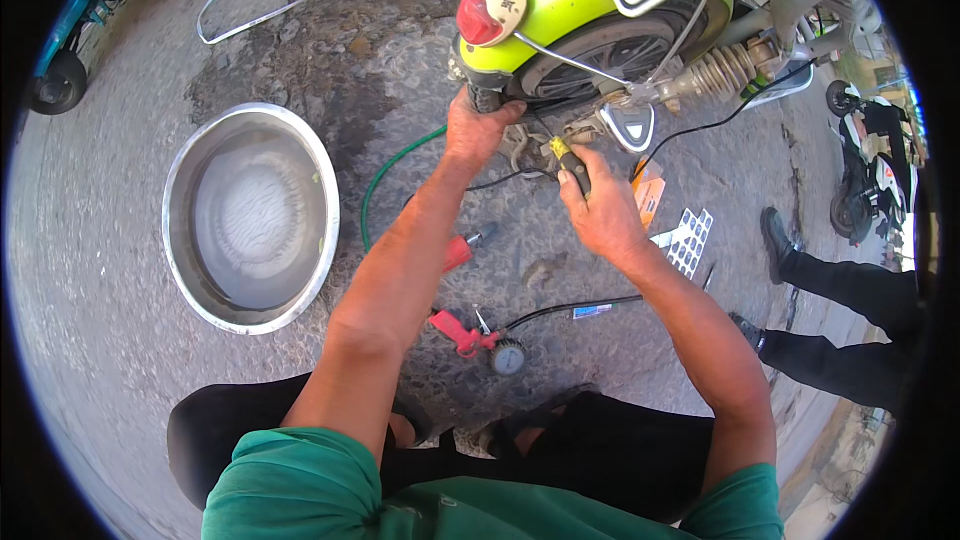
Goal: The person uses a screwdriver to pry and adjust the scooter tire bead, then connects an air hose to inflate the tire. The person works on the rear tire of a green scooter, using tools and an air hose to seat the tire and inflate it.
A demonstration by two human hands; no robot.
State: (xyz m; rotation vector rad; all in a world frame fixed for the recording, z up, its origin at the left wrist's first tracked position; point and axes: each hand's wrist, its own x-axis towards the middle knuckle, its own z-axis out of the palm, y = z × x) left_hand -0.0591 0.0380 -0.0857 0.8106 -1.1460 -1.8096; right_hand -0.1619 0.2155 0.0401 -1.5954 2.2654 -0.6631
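Rough grey pavement (110, 240), stained dark in places, spreads under a parked two-wheeler whose rear end reaches in from the top right.

Fingers of the right hand (607, 205) are wrapped around the yellow-and-black handle of a thin tool (566, 156), much like a screwdriver. Its narrow shaft points up toward the wheel; where the tip ends I cannot tell. It should be light and rigid, with a chunky handle best gripped well back, clear of the shaft. The left hand (478, 130) is closed over the back of the black tyre (486, 100), thumb lying across it. That rubber is probably stiff but springy, perhaps slick if wet, and a broad palm hold on the tread looks surest. Just above sit the lime-green mudguard (560, 2), likely thin and best not leaned on, and a red lamp (479, 19) that could crack if knocked.

Farther out, a green hose (370, 202) curves past the left forearm, and a red air gun with a gauge (462, 334) lies nearer the knees. Off to the left is a wide metal basin (255, 326) holding cloudy water, presumably heavy and easily slopped, so better lifted by opposite rims.
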